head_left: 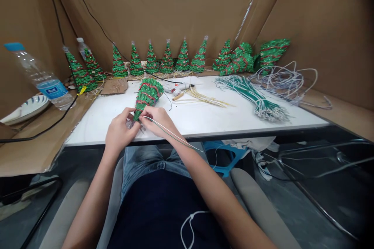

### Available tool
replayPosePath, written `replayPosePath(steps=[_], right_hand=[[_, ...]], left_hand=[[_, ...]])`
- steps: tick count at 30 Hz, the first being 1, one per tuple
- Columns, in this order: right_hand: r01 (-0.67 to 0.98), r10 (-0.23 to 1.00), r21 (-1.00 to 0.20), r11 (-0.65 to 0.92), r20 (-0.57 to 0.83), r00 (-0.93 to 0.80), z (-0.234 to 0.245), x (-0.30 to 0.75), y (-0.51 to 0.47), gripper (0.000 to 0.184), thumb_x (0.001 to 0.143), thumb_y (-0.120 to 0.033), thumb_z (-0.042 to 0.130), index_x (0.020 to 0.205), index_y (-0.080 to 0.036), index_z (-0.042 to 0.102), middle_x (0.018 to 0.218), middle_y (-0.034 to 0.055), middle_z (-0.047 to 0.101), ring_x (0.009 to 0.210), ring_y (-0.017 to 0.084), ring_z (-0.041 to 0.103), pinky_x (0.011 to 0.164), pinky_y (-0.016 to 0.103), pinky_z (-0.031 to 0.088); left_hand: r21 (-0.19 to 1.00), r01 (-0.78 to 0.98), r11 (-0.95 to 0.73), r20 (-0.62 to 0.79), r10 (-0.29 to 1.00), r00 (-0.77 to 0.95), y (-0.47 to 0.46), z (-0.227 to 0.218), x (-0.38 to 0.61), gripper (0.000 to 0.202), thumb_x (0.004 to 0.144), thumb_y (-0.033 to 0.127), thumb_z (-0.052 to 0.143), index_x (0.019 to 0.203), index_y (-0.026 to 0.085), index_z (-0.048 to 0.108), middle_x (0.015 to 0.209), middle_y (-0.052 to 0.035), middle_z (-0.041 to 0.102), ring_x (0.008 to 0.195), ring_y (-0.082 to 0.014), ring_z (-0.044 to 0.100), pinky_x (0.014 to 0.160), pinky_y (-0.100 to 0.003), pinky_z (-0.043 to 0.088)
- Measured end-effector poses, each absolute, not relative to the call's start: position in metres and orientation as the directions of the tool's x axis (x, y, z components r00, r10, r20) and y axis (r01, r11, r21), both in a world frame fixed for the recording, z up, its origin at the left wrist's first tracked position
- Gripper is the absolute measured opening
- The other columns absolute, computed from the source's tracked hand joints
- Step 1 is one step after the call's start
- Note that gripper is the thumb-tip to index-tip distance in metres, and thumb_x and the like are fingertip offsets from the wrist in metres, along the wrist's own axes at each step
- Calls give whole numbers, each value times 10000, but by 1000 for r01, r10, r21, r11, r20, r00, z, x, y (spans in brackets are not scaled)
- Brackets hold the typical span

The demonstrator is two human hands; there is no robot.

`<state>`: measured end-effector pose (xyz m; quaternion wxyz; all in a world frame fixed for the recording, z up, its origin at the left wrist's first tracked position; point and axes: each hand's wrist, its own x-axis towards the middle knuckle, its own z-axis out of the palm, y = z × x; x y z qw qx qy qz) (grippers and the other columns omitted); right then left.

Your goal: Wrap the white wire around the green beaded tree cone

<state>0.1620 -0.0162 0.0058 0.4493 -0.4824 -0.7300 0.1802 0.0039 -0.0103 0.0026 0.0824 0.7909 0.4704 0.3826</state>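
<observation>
Two hands meet at the near edge of the white bench (204, 118), both closed on the narrow end of a green tinsel tree (147, 95) that lies on its side, its wide base pointing away from the person. The left hand (118, 132) has its grip pinched around the tip from the left. The right hand (156, 118) pinches the same tip from the right, and a thin pale wire (172, 135) runs from its fingers back along the right forearm.

Just beyond the tree lies a glue gun (179, 86), with a bunch of straw strands (206, 99) beside it. Further right, a bundle of green wires (251, 95) lies spread across the bench, and a loose tangle of white wires (288, 79) sits at the far right corner. A row of finished trees (159, 61) stands upright along the back against the cardboard wall (175, 7), and a few more lie in a heap (248, 56) to the right. On the left, off the bench, a water bottle (41, 76) stands tilted near a plate (25, 109), and a black cable (49, 126) crosses the cardboard there.
</observation>
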Motion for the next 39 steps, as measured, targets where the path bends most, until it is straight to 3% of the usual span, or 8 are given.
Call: replayPosePath(steps=[14,21,31,39], right_hand=[[488,872,-737,468,475,-119,5,161,-17,81,751,-164,615,752,-155,696,696,17,698,630,117,620,635,211,455],[544,873,-714,441,483,-72,6,162,-16,132,780,-174,594,773,-174,726,748,31,725,699,141,643,673,229,462],[615,878,-675,408,474,-63,3,162,-15,131,806,-213,594,759,-185,713,707,23,708,653,135,617,637,228,432],[578,864,-682,448,496,-85,5,161,-18,102,765,-207,591,755,-184,690,696,7,694,617,124,594,617,219,431]], left_hand=[[511,669,-540,513,816,266,-9,0,2,381,779,294,543,1144,189,578,864,-38,668,843,-220,644,825,-334,481],[511,665,-544,511,815,274,-8,0,2,389,768,282,532,1141,183,578,851,-40,656,833,-216,638,826,-335,482],[527,639,-560,519,808,279,-6,-2,0,398,738,248,536,1129,189,586,834,-28,645,809,-198,630,840,-323,485],[536,635,-555,513,812,277,-7,0,0,388,745,265,541,1123,189,583,843,-32,657,821,-201,636,852,-331,486]])
